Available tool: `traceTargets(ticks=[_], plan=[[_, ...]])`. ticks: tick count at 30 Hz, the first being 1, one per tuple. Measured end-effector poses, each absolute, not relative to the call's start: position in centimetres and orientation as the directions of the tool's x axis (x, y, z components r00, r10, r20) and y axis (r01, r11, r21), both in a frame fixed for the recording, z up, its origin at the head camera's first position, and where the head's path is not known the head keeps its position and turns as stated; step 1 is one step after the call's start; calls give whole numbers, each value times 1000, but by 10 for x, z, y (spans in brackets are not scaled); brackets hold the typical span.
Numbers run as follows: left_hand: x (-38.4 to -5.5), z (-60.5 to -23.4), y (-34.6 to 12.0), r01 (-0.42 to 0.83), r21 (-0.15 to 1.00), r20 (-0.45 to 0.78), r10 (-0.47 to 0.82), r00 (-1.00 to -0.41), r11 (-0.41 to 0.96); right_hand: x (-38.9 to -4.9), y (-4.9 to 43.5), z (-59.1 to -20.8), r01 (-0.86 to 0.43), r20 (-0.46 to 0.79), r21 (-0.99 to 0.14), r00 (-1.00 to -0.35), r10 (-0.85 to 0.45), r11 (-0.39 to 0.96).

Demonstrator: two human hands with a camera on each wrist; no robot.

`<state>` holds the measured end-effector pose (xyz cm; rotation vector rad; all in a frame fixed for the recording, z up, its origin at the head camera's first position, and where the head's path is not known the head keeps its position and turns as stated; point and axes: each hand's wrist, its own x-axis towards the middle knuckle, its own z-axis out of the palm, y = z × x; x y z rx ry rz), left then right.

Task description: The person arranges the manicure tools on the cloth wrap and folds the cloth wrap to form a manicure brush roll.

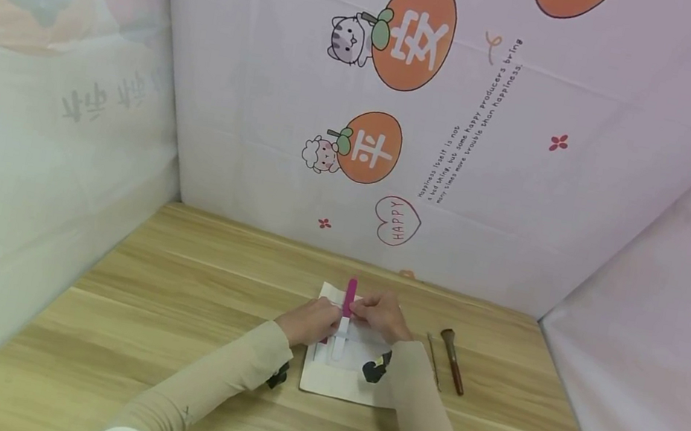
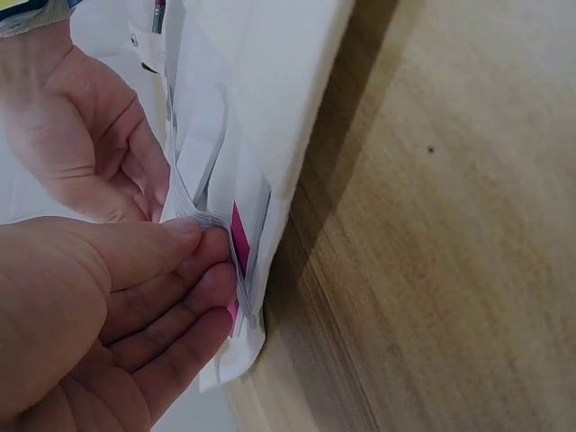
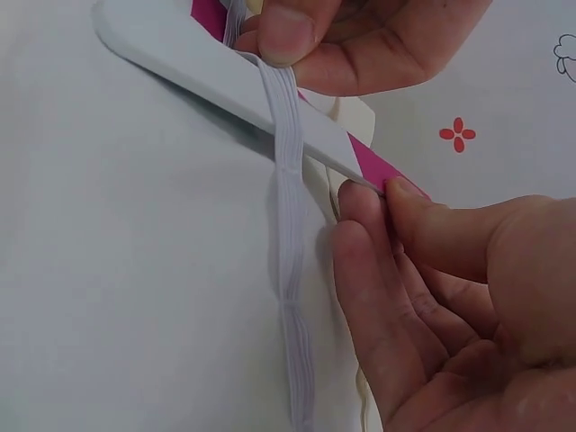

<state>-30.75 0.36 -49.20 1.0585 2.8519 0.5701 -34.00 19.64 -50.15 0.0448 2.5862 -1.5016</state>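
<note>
At a wood-grain table (image 1: 119,315) before white persimmon-print cloth (image 1: 265,120), pinches the ribbed elastic band (image 3: 288,198) with the left hand (image 1: 311,321) and the magenta part of a flat white-and-magenta tool (image 1: 344,327) with the right hand (image 1: 385,316), close together over the cream case (image 1: 335,383), with the tool's white part under the band. Could snag the tool by pushing at a slant, or jolt it askew by letting the band snap back.

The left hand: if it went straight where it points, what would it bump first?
Probably the left hand would meet the pink-and-white stick first, with the right hand just beyond; depth is hard to judge.
</note>
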Motion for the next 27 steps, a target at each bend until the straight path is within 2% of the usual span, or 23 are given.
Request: traceTargets(ticks=[17,21,27], plan=[[-308,-495,2,592,414,70,625,-778,691,-331,201,-502,123,-267,-814,-947,-177,568],[-309,-495,3,602,409,76,632,-771,685,-332,199,-502,121,-262,-777,-954,-143,617],[-308,-496,3,610,416,91,636,-766,675,-336,193,-498,79,-167,-706,-984,-57,704]])
